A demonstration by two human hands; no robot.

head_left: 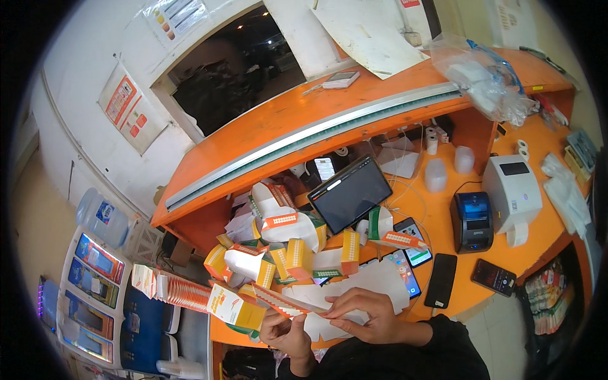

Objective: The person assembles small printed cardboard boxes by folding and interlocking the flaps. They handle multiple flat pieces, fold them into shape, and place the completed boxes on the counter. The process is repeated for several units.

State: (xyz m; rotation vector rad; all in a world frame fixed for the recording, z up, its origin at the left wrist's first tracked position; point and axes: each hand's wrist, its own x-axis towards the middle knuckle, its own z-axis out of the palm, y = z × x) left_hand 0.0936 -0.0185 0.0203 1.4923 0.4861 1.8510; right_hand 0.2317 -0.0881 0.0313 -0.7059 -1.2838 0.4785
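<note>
Both of my hands meet low in the middle, over the near edge of the orange counter. My left hand [288, 332] pinches an orange and white cardboard carton piece [278, 300] from below. My right hand [367, 315] grips the right end of the same piece between thumb and fingers. Beneath lies a white cut-out sheet [386, 285]. Left of my hands, a yellow and white box [234, 307] ends a long row of stacked orange-edged cartons [183, 292]. Beyond them sits a heap of folded yellow, green and white boxes [299, 258].
A dark tablet [351, 193] leans behind the heap. Several phones lie to the right, including a black one [441, 280] and a lit one [494, 277]. Farther right stand a black printer [472, 221] and a white printer [513, 193]. An orange shelf [285, 142] spans the back.
</note>
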